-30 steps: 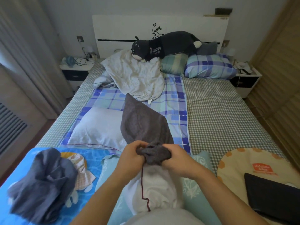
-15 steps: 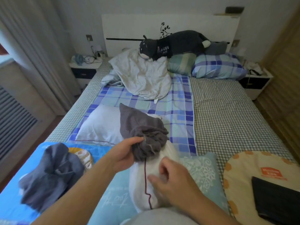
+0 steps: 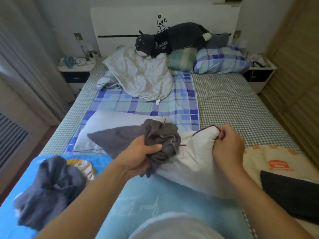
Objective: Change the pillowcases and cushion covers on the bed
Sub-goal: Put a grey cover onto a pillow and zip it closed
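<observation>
Grey cover half off pillow, mid-frame.
Left hand (image 3: pixel 138 154) grips bunched grey cover (image 3: pixel 155 140); right hand (image 3: pixel 226 145) pinches white pillow (image 3: pixel 193 157) corner.

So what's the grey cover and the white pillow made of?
The grey pillowcase, bunched in the left hand, looks like soft, matte knit or fleece: it crumples into thick folds. The white pillow, pinched by the right hand, looks like smooth woven cotton with dark red piping.
</observation>
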